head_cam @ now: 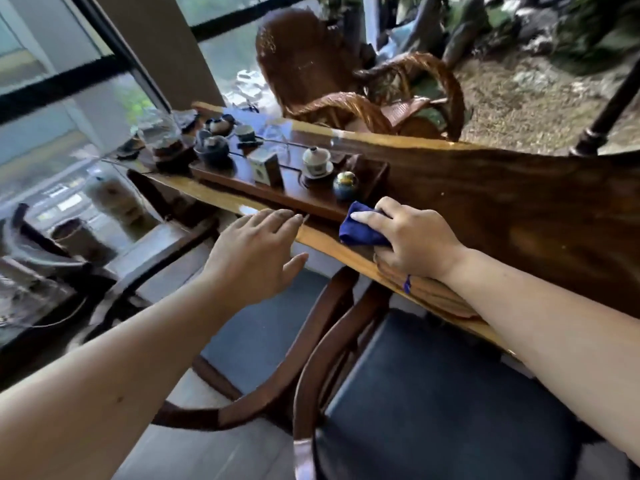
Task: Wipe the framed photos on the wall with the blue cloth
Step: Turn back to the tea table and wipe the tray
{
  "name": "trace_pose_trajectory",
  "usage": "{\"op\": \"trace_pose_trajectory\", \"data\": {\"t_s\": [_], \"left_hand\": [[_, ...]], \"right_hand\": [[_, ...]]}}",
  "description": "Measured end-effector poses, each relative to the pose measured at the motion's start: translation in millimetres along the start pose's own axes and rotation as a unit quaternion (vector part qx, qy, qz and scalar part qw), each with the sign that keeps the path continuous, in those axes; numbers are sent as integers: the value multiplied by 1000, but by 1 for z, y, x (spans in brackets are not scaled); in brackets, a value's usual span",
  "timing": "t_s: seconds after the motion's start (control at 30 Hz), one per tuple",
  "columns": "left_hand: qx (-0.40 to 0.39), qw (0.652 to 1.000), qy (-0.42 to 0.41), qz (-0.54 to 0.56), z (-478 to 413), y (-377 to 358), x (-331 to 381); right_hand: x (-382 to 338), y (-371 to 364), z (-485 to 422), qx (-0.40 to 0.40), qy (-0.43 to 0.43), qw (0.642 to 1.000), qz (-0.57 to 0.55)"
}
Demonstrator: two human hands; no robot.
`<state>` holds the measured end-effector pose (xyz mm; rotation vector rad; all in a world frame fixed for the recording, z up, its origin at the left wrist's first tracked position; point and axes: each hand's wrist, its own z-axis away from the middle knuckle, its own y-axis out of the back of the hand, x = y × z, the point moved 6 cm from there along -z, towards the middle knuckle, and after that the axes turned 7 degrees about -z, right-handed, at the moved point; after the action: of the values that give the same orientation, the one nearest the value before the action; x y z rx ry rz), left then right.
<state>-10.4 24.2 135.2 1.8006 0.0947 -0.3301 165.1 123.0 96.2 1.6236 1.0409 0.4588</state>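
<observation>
A folded blue cloth [363, 228] lies at the near edge of a long wooden table [502, 188]. My right hand [412, 233] rests on top of it, fingers curled around the cloth. To its left my left hand [256, 251] hovers by the table's edge with fingers spread, holding nothing. No framed photos or wall with photos are in view.
A wooden tea tray [277, 188] carries a dark teapot [213, 150], a lidded white cup [316, 162], a small box [266, 169] and a blue-gold jar [345, 185]. A wicker chair [346, 74] stands behind the table. A dark-seated chair [433, 403] is below my arms. Windows are at left.
</observation>
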Motion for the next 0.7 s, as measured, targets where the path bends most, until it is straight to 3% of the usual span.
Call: {"op": "trace_pose_trajectory", "data": {"t_s": [0.17, 0.4, 0.7], "left_hand": [[-33, 999, -21, 30, -39, -60, 42], [-62, 994, -35, 84, -68, -131, 85], [-136, 987, -19, 85, -60, -198, 102]], "right_hand": [[79, -40, 29, 8, -78, 997, -13], [168, -125, 50, -74, -127, 988, 41], [199, -204, 56, -128, -118, 983, 64]]}}
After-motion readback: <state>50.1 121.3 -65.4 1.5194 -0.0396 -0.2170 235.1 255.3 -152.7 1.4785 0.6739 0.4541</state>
